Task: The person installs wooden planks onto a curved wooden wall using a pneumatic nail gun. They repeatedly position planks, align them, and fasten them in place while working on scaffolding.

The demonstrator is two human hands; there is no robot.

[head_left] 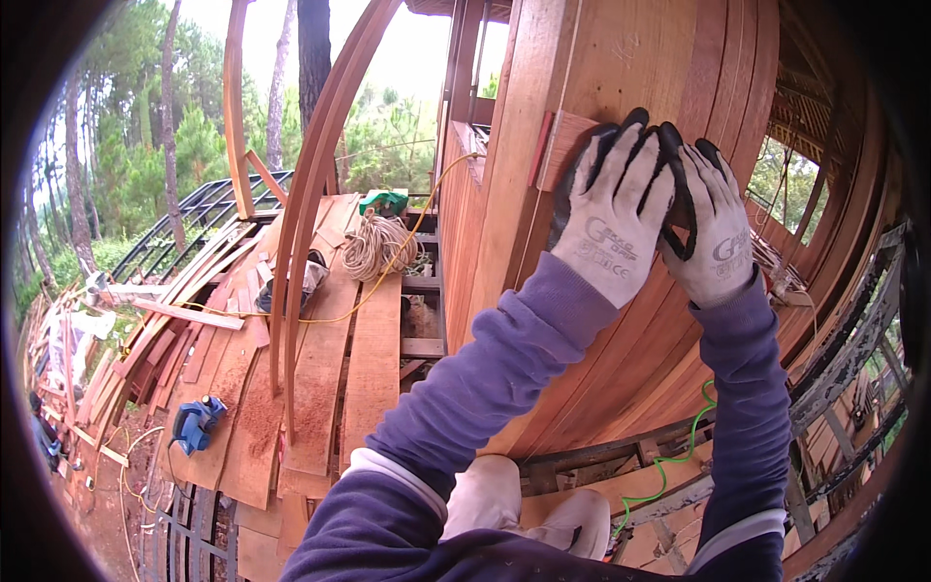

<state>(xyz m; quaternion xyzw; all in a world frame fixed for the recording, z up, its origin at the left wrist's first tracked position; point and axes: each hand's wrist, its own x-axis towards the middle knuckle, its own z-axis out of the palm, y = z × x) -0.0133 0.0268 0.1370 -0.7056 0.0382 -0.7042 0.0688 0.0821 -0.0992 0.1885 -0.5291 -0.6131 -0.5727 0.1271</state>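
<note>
We're likely pressing a wood block [565,153] to planks [626,82], left hand [613,209], right hand [715,218] fingers extended, grip unclear; next probably needs steady pressure

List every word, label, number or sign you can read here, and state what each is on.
Left glove: dark print on its back; wording withheld.
Right glove: similar dark print; wording withheld.
Pale upright board: faint marking, too unclear to read.
Blue power tool: any lettering is too small to read.

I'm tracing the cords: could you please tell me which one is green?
The wavy cord beside the right sleeve; the long cord passing the coiled rope is yellow.
</note>
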